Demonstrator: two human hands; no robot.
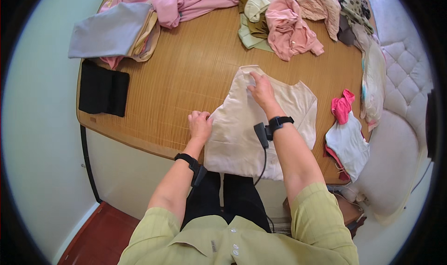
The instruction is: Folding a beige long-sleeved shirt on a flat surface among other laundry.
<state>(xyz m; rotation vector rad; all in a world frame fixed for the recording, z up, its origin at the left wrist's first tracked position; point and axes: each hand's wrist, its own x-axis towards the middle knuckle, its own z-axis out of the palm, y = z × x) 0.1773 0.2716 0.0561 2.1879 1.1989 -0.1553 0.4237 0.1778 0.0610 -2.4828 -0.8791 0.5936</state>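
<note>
A cream long-sleeved or folded top [227,142] lies flat before me, its neckline facing away and its lower edge at the near side of the mat. My left hand [200,126] is at the garment's left edge with fingers curled; whether cloth is pinched between them is hidden. My right hand [262,89] rests on the upper part of the top, below the left shoulder, thumb and index finger apart. Black straps with small devices circle both wrists, and a cable hangs from the right one.
The bed bears a bamboo mat [181,65]. A folded black garment [103,88] and a grey-blue folded stack [110,30] lie left. Pink clothes [195,2] and a loose pile with a salmon garment [290,27] lie beyond. Right are a pale blue garment [347,142] and a tufted headboard [405,69].
</note>
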